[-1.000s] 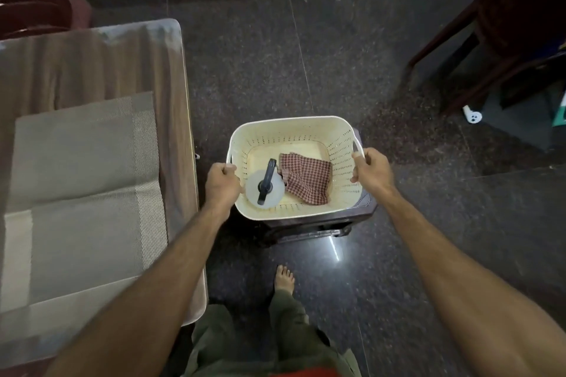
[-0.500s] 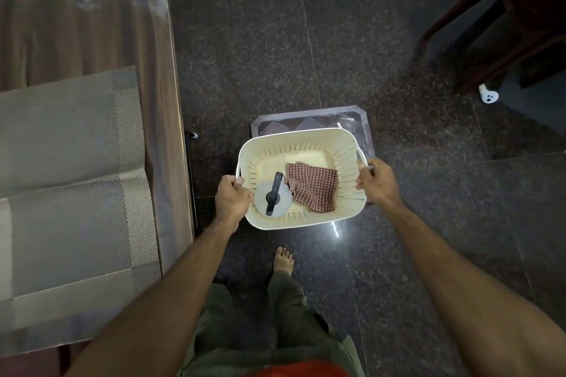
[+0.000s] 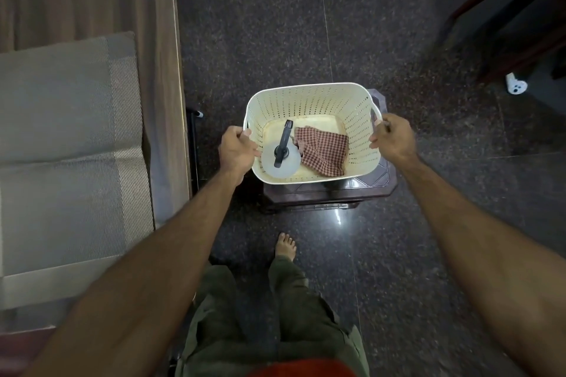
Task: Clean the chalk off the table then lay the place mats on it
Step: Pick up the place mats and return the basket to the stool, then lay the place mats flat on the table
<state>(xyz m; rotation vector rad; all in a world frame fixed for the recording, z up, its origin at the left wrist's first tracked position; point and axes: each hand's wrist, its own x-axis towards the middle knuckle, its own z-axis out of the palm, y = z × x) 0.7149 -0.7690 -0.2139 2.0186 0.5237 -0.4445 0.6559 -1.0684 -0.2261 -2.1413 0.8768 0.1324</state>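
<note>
Both hands (image 3: 315,147) grip the basket (image 3: 309,101) rims, cloth (image 3: 321,150) between them; mats (image 3: 61,147) laid, tidying up, I'd judge.

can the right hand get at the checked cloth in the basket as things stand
Probably not yet: the right hand grips the basket handle, as does the left hand. The checked cloth lies uncovered, so letting go should clear the way.

Wooden table (image 3: 159,76) bearing grey place mats (image 3: 64,144), dark stool (image 3: 330,193) under basket (image 3: 309,101)
</note>
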